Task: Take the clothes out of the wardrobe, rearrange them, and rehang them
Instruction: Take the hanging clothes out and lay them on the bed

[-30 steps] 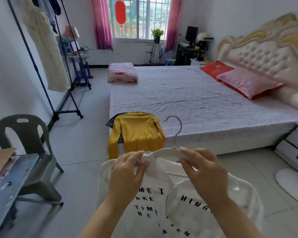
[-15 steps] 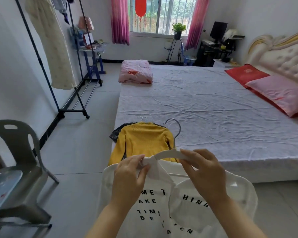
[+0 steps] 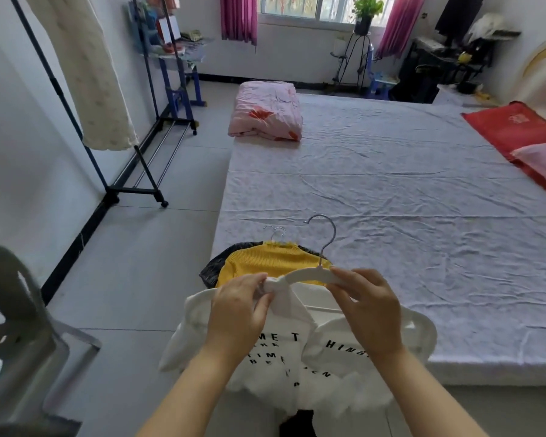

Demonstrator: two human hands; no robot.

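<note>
The left hand (image 3: 237, 310) pinched the collar of the white shirt (image 3: 328, 351) onto one end of the hanger (image 3: 309, 275). The right hand (image 3: 369, 310), fingers (image 3: 347, 283) curled, pinched the other arm, near the yellow sweater (image 3: 265, 263) on the bed (image 3: 391, 200). A loosened pinch would probably let the half-seated shirt slide floorward.

The person is bringing the white hanger (image 3: 309, 275) and the white shirt (image 3: 334, 362) on it closer to the yellow sweater (image 3: 265, 263); the hanger is now overlapping the sweater's lower part, hiding it.

Single head-worn wide-angle view, looking forward and down, hands close below, bed (image 3: 391, 200) beyond
</note>
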